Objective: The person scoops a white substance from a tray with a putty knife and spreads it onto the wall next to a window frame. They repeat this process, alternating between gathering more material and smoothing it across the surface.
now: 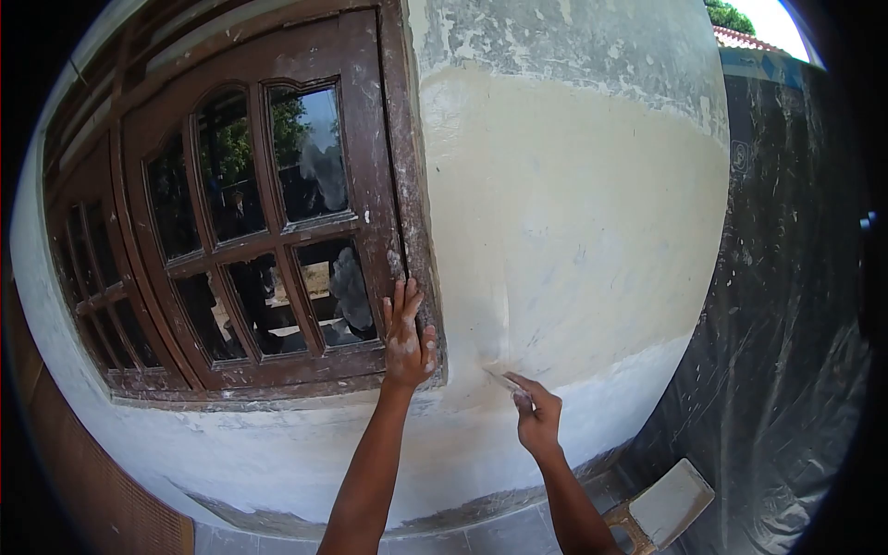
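My left hand (405, 338) lies against the brown wooden window frame (427, 347) at its lower right corner, fingers spread and smeared with white. In my right hand (540, 416) is a putty knife (502, 378), its thin blade edge-on and touching or very close to the wall (592, 231) just right of the frame. The wall has a smooth cream coat across its middle, with patchy grey above and whitish paint below. Much of the knife's handle is hidden by my fingers.
A flat board with a wooden handle (671, 504), covered in pale paste, is at the lower right near the tiled floor (504, 535). Dark plastic sheeting (786, 277) hangs at the right. Glass panes (310, 153) fill the window at left, beside a brown woven panel (111, 472).
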Tool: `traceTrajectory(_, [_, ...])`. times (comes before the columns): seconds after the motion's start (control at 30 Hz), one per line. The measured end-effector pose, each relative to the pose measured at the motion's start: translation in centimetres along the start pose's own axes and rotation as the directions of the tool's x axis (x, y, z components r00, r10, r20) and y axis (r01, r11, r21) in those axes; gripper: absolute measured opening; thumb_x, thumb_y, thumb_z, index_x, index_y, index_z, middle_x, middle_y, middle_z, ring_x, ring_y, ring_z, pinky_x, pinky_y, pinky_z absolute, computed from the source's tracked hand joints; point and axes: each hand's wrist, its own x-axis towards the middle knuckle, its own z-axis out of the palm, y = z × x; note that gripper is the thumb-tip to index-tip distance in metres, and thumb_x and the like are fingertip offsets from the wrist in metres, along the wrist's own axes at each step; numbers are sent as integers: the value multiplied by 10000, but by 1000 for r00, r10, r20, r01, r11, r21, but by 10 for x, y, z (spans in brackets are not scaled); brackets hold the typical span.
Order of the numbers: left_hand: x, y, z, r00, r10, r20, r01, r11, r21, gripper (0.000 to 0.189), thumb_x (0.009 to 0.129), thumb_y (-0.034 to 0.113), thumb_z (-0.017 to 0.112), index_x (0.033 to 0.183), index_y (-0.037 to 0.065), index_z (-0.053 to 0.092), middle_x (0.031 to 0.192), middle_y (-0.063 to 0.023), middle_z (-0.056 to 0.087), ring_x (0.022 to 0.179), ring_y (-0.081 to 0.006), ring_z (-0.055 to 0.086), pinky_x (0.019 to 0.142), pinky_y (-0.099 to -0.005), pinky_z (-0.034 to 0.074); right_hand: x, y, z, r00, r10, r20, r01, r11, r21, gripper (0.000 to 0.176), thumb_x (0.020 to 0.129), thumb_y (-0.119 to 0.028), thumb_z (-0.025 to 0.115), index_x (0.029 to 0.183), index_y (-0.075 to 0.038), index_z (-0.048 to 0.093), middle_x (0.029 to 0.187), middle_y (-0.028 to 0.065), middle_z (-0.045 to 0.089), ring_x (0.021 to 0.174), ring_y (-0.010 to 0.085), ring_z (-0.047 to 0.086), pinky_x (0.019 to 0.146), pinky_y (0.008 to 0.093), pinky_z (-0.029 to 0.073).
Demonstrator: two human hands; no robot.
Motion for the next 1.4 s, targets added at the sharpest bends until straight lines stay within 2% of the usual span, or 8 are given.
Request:
traceTrajectory(0.07, [-3, 2, 0, 1000, -7, 7, 7, 1000, -6, 487, 1045, 285, 370, 1443, 4, 388, 1581, -267, 364, 1519, -428, 252, 1213, -623, 88, 57, -31, 4, 917, -370, -148, 342, 921, -185, 415, 845, 106, 570, 1190, -64, 725, 1174, 126, 733, 1138, 334, 673, 977, 404, 507])
traceTrajectory(0.13, [-3, 1, 2, 1000, -15, -7, 15, 1000, -26, 487, 1040, 276, 379, 1447, 10, 384, 1586, -263, 358, 1516, -434, 253, 1212, -625, 88, 98, -37, 9, 812, -570, -124, 489, 781, -387, 501, 773, 94, 572, 1216, -87, 722, 1250, 110, 706, 1267, 339, 590, 1098, 467, 389])
traceTrajectory(0.37, [-4, -3, 0, 1000, -12, 26, 13, 1000, -15, 491, 1031, 268, 414, 1453, 21, 374, 1593, -259, 347, 1521, -434, 237, 1215, -623, 88, 54, 59, 33, 822, -564, 80, 493, 634, -595, 610, 751, 87, 613, 1311, -147, 678, 1352, 59, 650, 1358, 316, 510, 1168, 537, 281])
traceTrajectory(0.53, [-8, -5, 1, 999, -15, 28, 15, 1000, -24, 484, 1030, 273, 429, 1440, 18, 387, 1596, -257, 343, 1524, -430, 231, 1218, -617, 88, -90, 129, 30, 931, -299, 211, 365, 721, -589, 550, 747, 61, 627, 1254, -139, 695, 1340, 54, 650, 1366, 316, 500, 1161, 551, 281])
traceTrajectory(0.67, [-9, -5, 2, 999, -19, 31, 20, 999, -27, 488, 1033, 290, 425, 1435, 15, 394, 1594, -260, 344, 1526, -431, 227, 1220, -614, 83, -115, 119, 24, 951, -224, 214, 307, 769, -560, 552, 724, 59, 622, 1240, -121, 700, 1305, 77, 672, 1328, 314, 540, 1133, 533, 316])
traceTrajectory(0.87, [-9, -4, 0, 998, -35, 43, 36, 999, -21, 499, 1043, 319, 409, 1432, 6, 402, 1589, -263, 353, 1526, -433, 226, 1219, -615, 79, 85, -19, 17, 755, -656, -5, 568, 657, -496, 536, 747, 93, 571, 1241, -71, 699, 1264, 102, 694, 1253, 323, 594, 1106, 503, 351])
traceTrajectory(1.07, [-10, -5, -1, 998, -31, 59, 32, 999, -18, 509, 1046, 317, 406, 1447, 5, 388, 1586, -268, 354, 1519, -439, 240, 1216, -620, 79, 212, -59, 16, 638, -769, -41, 592, 523, -614, 537, 789, 86, 588, 1271, -127, 689, 1321, 71, 671, 1317, 301, 546, 1133, 486, 331])
traceTrajectory(1.4, [-11, -6, 2, 999, -19, 29, 20, 1000, -21, 496, 1047, 326, 403, 1433, 14, 404, 1580, -268, 366, 1514, -441, 251, 1213, -625, 95, -24, 95, 32, 873, -438, 215, 475, 661, -581, 521, 748, 32, 635, 1232, -147, 709, 1369, 40, 641, 1372, 303, 501, 1174, 538, 280])
